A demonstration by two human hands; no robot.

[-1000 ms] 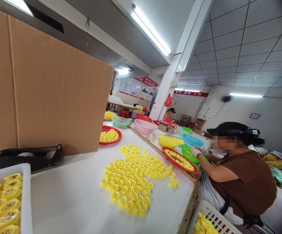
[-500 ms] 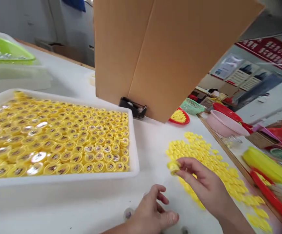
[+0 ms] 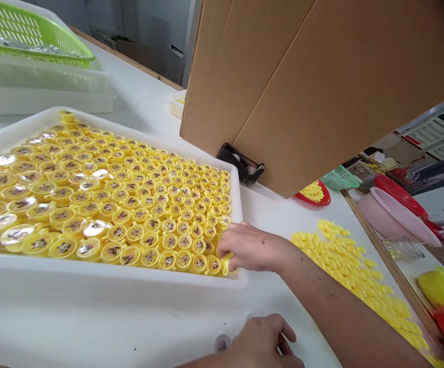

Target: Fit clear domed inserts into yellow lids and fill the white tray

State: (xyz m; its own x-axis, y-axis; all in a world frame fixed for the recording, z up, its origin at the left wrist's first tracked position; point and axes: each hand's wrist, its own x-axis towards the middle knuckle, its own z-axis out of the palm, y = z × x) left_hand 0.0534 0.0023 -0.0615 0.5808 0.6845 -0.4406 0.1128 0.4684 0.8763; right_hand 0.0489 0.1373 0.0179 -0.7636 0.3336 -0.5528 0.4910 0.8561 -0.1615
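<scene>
At the far left of the counter (image 3: pixel 91 317), bright-green slotted plastic basket (image 3: pixel 53 38): holds small clear, shiny bits; I see no lettering on it.
White rectangular plastic tray (image 3: pixel 110 273): packed with yellow cup-shaped plastic pieces (image 3: pixel 87 248), small animal-like pictures on their round tops; I can make out no words there.
Clear round disc (image 3: pixel 222 342): on the counter, just beside the left hand.
Yellow plastic piece (image 3: pixel 225 263): inside the tray's near right corner, pinched by the right hand.
Black tape dispenser (image 3: pixel 241 163): against the cardboard's foot; no brand legible from here.
Right hand (image 3: pixel 245 248): fingers nearly closed on that piece. Placing it among the rows looks to be the step; a tidy release calls for a small opening of the fingers, clear of its neighbours.
Left hand (image 3: pixel 264 342): half open, fingers loosely curled, low over the counter; whether anything lies under the palm, I cannot tell.
Tall brown cardboard panel (image 3: pixel 302 102): plain, no print showing.
Loose yellow plastic pieces (image 3: pixel 340 266): spread on the counter, well apart from the tray.
Wall posters (image 3: pixel 433 130): printed lines, too small and slanted to read.
</scene>
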